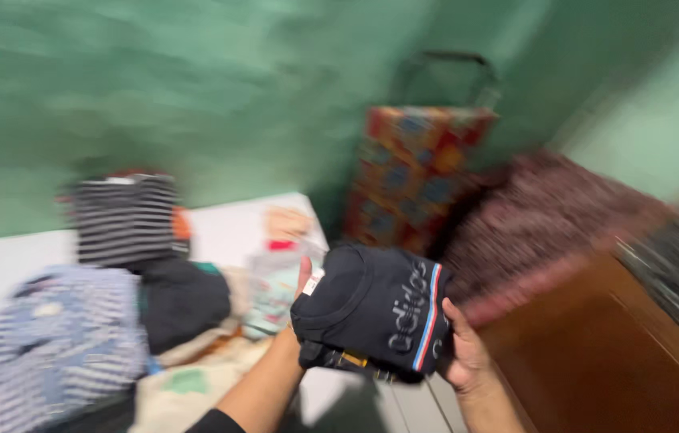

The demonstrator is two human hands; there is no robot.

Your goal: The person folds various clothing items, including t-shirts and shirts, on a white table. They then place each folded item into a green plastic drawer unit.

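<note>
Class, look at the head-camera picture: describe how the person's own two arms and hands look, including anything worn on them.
Both hands are bare: no gloves, and no rings or watch can be made out through the motion blur. The left hand leads to a bare forearm ending in a dark, seemingly black sleeve edge at the bottom of the frame. The right hand shows a bare wrist, no sleeve visible.

**Colours and patterns on and around the white table**

The folded shirt (375,317) is black, with a stripe of blue, white and red. On the white table (227,228), toward its far edge, sits a black-and-white striped stack (125,218); nearer lies a blue-and-white striped garment (66,341), blurred, so perhaps checked. Past the table's far corner, a bag (411,172) is patterned orange, red and blue. The wall (195,88) is green.
</note>
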